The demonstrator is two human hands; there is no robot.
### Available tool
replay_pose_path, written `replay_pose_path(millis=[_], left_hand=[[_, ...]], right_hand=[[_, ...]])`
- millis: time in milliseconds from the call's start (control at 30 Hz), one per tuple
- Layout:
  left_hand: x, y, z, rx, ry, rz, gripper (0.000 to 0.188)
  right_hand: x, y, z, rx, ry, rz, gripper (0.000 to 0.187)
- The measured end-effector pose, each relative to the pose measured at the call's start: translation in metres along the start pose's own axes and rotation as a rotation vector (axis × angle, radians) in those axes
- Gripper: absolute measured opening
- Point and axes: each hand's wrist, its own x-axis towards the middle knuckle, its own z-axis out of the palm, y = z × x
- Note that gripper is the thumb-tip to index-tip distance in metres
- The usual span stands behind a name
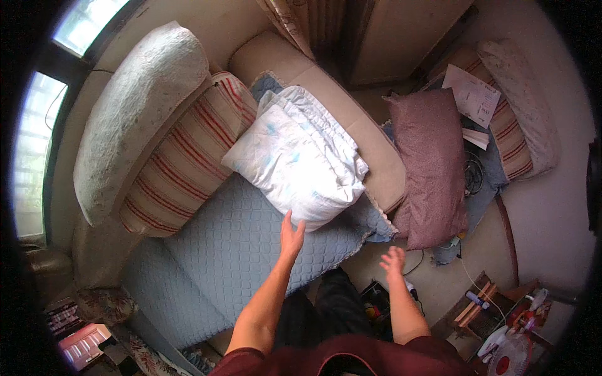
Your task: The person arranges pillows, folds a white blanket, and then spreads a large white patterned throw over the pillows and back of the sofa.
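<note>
A folded white quilt with pale blue patches lies on the sofa, partly over the blue quilted cover and against the beige armrest. My left hand is at the quilt's near edge, fingers apart; whether it touches the cloth I cannot tell. To the right, my right hand hovers with its fingers spread and nothing in it. Just beyond that hand lies a long mauve pillow.
Striped cushions and a pale draped backrest line the left side. Papers and coiled black cable lie on the far-right seat. At lower right stand a small fan and a wooden rack. Cords cross the floor.
</note>
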Motion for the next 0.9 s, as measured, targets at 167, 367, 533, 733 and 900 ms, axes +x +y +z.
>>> replay_pose_path(millis=[167, 367, 533, 733, 900], left_hand=[[0.05, 0.079, 0.035, 0.446, -0.437, 0.312, 0.065], [0.054, 0.084, 0.039, 0.347, -0.621, 0.288, 0.06], [0.018, 0.15, 0.044, -0.393, -0.716, -0.185, 0.061], [0.026, 0.297, 0.027, -1.179, -0.799, -0.421, 0.092], [0.012, 0.394, -0.083, -1.186, -0.491, 0.127, 0.098]], right_hand=[[0.104, -0.028, -0.092, 0.459, 0.405, 0.051, 0.094], [0.088, -0.108, -0.064, 0.662, 0.169, 0.018, 0.08], [-0.032, -0.22, -0.032, 0.931, -0.09, -0.336, 0.062], [-0.087, -0.231, -0.003, 0.489, -0.346, -1.088, 0.075], [-0.183, -0.215, 0.065, 0.421, -0.733, -1.238, 0.095]])
